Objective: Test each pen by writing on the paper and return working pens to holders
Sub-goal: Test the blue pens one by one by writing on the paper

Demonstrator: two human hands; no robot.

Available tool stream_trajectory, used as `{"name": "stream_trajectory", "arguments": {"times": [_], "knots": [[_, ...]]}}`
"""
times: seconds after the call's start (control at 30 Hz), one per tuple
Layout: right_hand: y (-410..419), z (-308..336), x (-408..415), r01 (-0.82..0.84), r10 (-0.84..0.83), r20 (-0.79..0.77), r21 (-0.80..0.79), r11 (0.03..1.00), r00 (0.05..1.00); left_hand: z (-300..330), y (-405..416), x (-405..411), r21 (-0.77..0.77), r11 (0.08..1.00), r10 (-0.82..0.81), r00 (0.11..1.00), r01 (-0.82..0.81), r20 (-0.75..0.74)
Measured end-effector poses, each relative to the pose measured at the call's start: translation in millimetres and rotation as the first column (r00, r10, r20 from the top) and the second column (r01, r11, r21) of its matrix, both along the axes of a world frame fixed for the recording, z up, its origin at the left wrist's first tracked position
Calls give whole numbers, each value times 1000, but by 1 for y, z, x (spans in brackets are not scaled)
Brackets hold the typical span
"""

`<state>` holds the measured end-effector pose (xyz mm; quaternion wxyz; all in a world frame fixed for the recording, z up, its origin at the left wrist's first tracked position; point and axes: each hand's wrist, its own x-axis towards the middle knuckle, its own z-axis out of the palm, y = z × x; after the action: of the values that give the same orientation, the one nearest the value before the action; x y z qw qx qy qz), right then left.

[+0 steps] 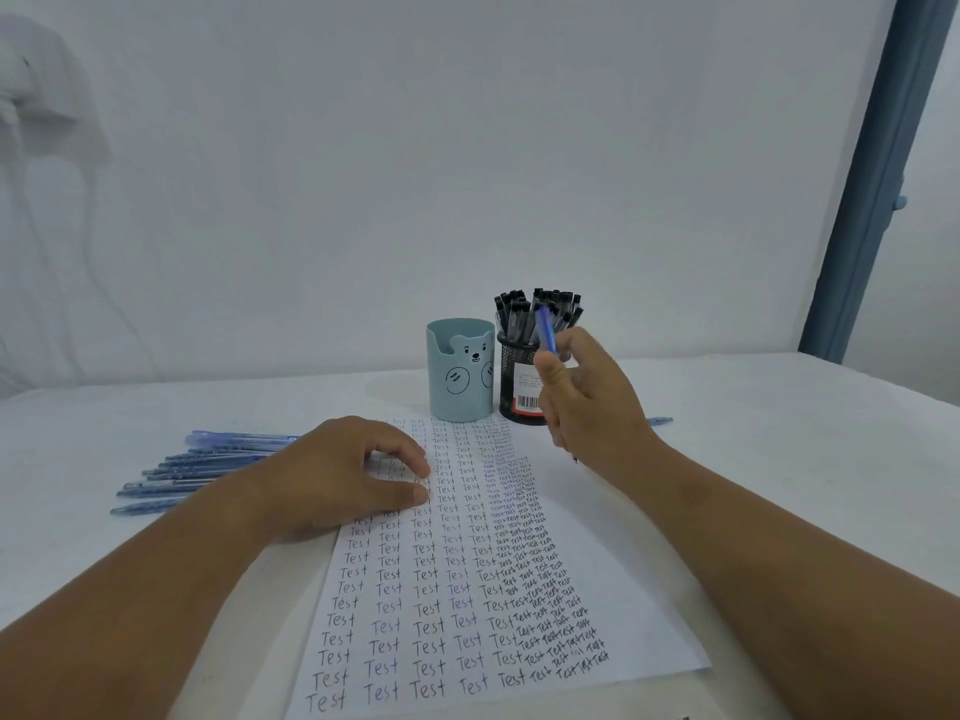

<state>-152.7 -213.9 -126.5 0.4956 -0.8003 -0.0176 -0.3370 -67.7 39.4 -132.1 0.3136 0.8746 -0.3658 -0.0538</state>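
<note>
We've got the right hand pinching a blue pen, lifted clear of the paper, in front of the black mesh holder near the far edge of the bench. The pen's tail pokes above the thumb and the tip shows below the hand, off the sheet. Pen is light, stiff, smooth plastic; we judge it best held low on the barrel for writing, mid-barrel for dropping into a holder. Left hand lies on the paper's left edge, fingers loosely curved, holding nothing, just pinning the sheet. More blue pens lie towards the left edge. Teal bear holder sits just left of the mesh one, which is full of black pens.
</note>
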Motion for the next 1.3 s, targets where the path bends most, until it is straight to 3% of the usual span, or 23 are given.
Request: {"name": "stream_trajectory", "arguments": {"times": [0.2, 0.47, 0.73, 0.8, 0.9, 1.03, 1.3], "knots": [[1, -2, 0, 102, -86, 62, -354, 930, 994, -1, 0, 1, -17, 1000, -7, 1000, 7, 1], [5, -3, 1, 35, -30, 17, -422, 906, 999, -1, 0, 2, 5, 1000, -5, 1000, 5, 10], [2, -1, -2, 6, -6, 2, -387, 922, 1000, -1, -1, 2, 1, 1000, -8, 1000, 8, 15], [-1, 1, -2, 21, -30, -14, -447, 894, 999, -1, -1, 3, -4, 1000, -14, 1000, 14, 23], [-13, 5, -3, 25, -106, -107, -574, 819, 989, -1, -1, 2, -19, 999, -25, 999, 26, 46], [-37, 8, -9, 40, -179, -239, -490, 871, 954, -3, -4, 0, -66, 997, -21, 997, 26, 74], [-69, 14, -23, -2, -354, -462, -610, 792, 813, -6, -13, -10, -122, 992, -16, 995, 28, 98]]}}
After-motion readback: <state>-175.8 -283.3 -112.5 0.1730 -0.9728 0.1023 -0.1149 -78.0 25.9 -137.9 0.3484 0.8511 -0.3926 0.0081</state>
